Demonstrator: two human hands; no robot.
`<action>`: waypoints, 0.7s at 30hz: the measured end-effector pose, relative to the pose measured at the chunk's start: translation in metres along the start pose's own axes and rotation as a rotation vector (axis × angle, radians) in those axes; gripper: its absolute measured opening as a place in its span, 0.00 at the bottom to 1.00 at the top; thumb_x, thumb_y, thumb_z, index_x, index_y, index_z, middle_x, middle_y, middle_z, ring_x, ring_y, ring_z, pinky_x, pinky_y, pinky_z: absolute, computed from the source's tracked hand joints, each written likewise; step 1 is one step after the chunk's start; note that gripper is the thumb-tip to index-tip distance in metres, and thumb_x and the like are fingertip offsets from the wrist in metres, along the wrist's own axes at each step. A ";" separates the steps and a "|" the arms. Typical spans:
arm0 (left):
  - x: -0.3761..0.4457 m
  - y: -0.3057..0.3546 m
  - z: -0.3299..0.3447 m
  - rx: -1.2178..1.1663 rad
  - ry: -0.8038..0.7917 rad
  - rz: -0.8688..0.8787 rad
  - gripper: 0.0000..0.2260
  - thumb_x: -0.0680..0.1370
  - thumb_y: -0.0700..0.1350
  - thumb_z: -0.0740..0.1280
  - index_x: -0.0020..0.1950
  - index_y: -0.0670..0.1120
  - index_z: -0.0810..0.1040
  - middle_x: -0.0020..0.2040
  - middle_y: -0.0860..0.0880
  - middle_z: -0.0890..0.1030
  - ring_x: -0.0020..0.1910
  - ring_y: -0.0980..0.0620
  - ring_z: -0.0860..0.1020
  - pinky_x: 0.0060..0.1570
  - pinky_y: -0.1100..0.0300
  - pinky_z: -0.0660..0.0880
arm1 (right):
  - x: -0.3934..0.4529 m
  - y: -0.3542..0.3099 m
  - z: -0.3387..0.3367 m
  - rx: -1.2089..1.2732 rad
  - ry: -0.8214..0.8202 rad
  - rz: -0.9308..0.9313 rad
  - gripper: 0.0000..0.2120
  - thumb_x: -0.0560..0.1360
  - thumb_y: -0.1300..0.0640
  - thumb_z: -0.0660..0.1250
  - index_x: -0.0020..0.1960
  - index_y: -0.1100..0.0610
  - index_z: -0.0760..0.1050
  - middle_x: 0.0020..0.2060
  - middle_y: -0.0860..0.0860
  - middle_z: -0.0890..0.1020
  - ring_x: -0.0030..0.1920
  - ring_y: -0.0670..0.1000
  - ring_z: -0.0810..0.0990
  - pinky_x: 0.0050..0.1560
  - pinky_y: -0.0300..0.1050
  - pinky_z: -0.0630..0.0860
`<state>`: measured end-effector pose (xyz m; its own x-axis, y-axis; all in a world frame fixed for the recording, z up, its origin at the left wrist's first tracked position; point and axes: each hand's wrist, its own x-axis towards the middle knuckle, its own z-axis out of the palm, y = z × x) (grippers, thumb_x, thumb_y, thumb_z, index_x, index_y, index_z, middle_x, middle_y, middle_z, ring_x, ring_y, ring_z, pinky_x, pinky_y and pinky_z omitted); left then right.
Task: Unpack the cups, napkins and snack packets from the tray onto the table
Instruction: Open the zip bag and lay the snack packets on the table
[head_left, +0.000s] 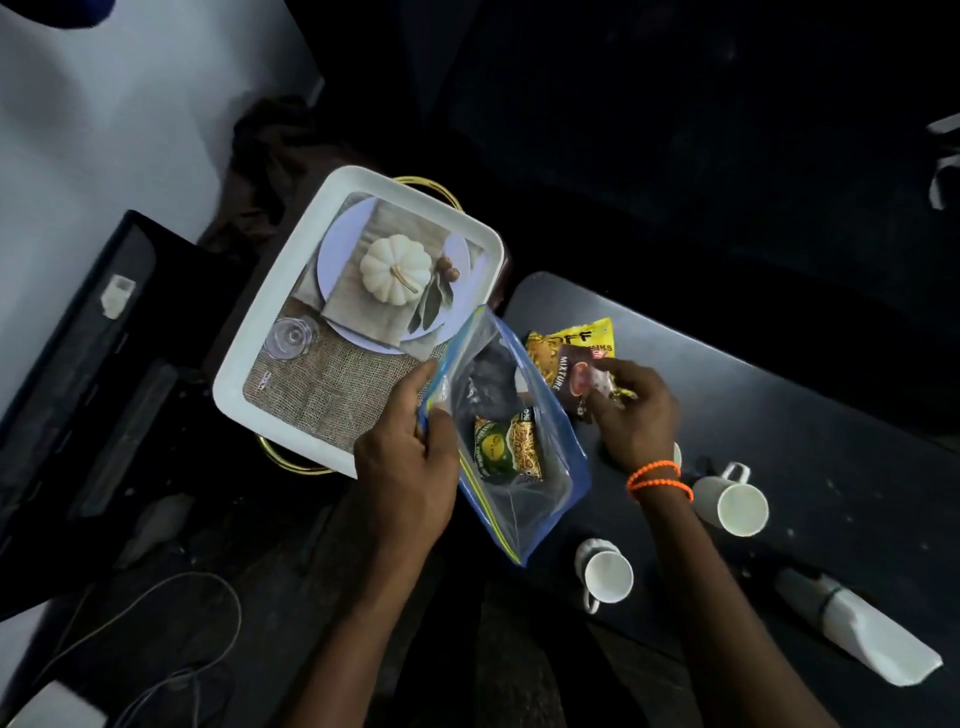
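The left hand (410, 457) pinches the rim of a clear zip bag (511, 415), a green snack packet (506, 449) inside; the right hand (631, 410) pinches a brown packet (579, 382) over a yellow packet (569, 345) on the dark surface (779, 410); two white cups (605, 574) (mouths toward the camera) rest nearby; the white tray (358, 312) sits left.

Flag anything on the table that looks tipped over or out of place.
Both white cups, one near the bag and one by the right wrist, seem to lie on their sides, mouths facing the camera. Nothing looks spilled or broken.
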<state>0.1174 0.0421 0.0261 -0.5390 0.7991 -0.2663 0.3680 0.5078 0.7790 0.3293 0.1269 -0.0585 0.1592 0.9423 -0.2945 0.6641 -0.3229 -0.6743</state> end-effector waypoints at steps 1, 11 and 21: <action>-0.001 0.001 0.003 -0.007 -0.014 0.005 0.19 0.81 0.41 0.65 0.70 0.53 0.78 0.35 0.57 0.81 0.29 0.57 0.77 0.30 0.62 0.75 | -0.004 -0.009 -0.007 0.047 0.075 -0.009 0.13 0.74 0.62 0.75 0.58 0.62 0.83 0.54 0.59 0.83 0.55 0.58 0.83 0.57 0.58 0.80; -0.001 0.017 0.014 0.022 -0.030 0.077 0.18 0.80 0.39 0.65 0.70 0.46 0.80 0.48 0.45 0.88 0.41 0.58 0.82 0.43 0.69 0.72 | -0.059 -0.106 -0.003 -0.214 -0.438 -0.213 0.14 0.75 0.65 0.67 0.57 0.53 0.84 0.50 0.53 0.87 0.52 0.51 0.85 0.55 0.44 0.80; -0.004 0.012 0.027 0.060 -0.012 0.046 0.20 0.78 0.36 0.66 0.69 0.48 0.81 0.57 0.45 0.88 0.52 0.41 0.85 0.53 0.49 0.80 | -0.035 -0.046 0.100 -0.807 -0.597 -0.149 0.18 0.84 0.53 0.54 0.66 0.59 0.75 0.62 0.62 0.80 0.65 0.64 0.74 0.66 0.56 0.70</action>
<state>0.1444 0.0534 0.0208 -0.5113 0.8256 -0.2386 0.4366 0.4887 0.7553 0.2202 0.0998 -0.0852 -0.2102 0.6989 -0.6837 0.9776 0.1586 -0.1384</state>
